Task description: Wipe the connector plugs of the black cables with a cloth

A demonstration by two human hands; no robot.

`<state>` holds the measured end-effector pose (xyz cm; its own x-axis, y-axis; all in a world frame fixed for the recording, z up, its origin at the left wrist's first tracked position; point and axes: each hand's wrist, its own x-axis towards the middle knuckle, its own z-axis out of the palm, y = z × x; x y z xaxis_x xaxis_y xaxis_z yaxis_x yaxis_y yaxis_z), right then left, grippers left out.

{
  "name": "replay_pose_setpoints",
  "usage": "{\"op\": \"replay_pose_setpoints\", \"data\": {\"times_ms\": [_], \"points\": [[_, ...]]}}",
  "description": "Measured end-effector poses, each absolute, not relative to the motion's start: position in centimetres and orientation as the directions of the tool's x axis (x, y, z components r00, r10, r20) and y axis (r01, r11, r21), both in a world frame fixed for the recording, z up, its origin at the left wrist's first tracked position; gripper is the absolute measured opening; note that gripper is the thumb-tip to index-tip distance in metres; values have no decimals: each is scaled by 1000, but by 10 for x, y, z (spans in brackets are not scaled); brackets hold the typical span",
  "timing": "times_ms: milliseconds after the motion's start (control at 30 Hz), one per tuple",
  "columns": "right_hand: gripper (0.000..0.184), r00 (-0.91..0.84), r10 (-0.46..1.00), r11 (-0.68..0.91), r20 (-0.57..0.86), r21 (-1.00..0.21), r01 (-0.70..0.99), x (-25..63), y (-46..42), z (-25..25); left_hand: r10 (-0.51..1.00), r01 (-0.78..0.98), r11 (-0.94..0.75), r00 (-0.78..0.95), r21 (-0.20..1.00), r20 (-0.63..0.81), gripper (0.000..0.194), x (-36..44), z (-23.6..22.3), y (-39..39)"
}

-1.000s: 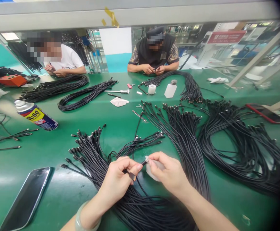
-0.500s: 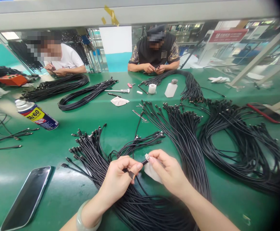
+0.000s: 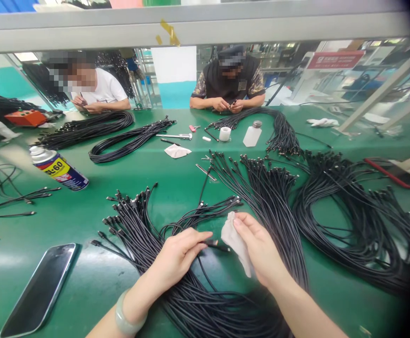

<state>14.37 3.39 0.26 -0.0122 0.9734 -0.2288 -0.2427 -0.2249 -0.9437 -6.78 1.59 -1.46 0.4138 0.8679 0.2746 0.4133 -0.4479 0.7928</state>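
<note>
Between thumb and fingers of my left hand (image 3: 180, 258) are black cable ends (image 3: 220, 246), their connectors pointing right; the grip itself is partly hidden. My right hand (image 3: 259, 249) pinches a crumpled white cloth (image 3: 235, 241), which hangs down apart from the cable. Beneath both hands lies a thick bundle of black cables (image 3: 205, 305), its connectors fanned out at the upper left. Another cable bundle (image 3: 271, 206) runs down just beyond my right hand.
A spray can (image 3: 60, 169) and a phone (image 3: 41, 288) are on the left of the green table (image 3: 148, 164). A coiled cable bundle (image 3: 306, 220) lies right. Farther back are a white bottle (image 3: 252, 134), a caliper (image 3: 176, 136) and two people working with their hands.
My right hand has pulled the cloth off the cable end, to the right, and it now hangs loose. My left fingers have straightened, and the connectors have turned rightward.
</note>
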Motion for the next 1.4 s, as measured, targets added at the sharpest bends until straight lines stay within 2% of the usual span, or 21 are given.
{"op": "replay_pose_setpoints", "data": {"times_ms": [133,200,367,467,567,667,767,833,900,967,1067,1133,1233,1300,1400], "points": [[34,-126,965,-254,-230,-940,-229,143,30,3,944,355,-249,297,901,144,20,-63,-14,9],[32,-141,966,-247,-217,-938,-242,143,29,3,958,302,-148,278,942,61,21,-61,-11,7],[26,-184,966,-218,-179,-952,-215,141,27,1,947,193,35,307,981,-94,31,-61,-6,7],[23,-258,958,-155,-125,-983,-100,142,25,-1,934,159,80,334,984,-130,33,-62,-4,7],[18,-330,943,85,33,-986,145,145,25,-2,925,162,90,352,983,-143,33,-61,-1,5],[16,-378,877,431,297,-833,347,146,27,-8,920,173,93,362,981,-151,34,-59,1,2],[17,-366,830,556,421,-680,479,144,27,-14,915,132,131,366,983,-171,35,-55,-1,0],[18,-283,864,503,416,-680,533,142,26,-17,914,84,170,359,982,-189,35,-52,-4,-1],[19,-147,926,372,348,-779,505,141,25,-18,915,42,202,347,979,-203,35,-51,-7,-1],[21,-52,974,224,222,-890,396,143,25,-17,920,17,212,333,977,-205,34,-51,-8,0],[26,-72,997,47,34,-982,181,145,27,-14,935,36,146,321,989,-150,31,-53,-8,1],[28,-112,993,-45,-49,-998,34,145,28,-12,948,87,36,311,996,-61,27,-53,-6,1],[29,-133,983,-144,-124,-979,-148,143,29,-8,949,167,-202,276,965,151,17,-53,-5,1],[29,-159,973,-205,-170,-949,-240,142,28,-4,921,236,-364,238,901,310,14,-53,-7,1],[30,-229,949,-284,-216,-902,-325,141,26,-1,838,387,-543,199,745,507,19,-53,-9,1]]}}
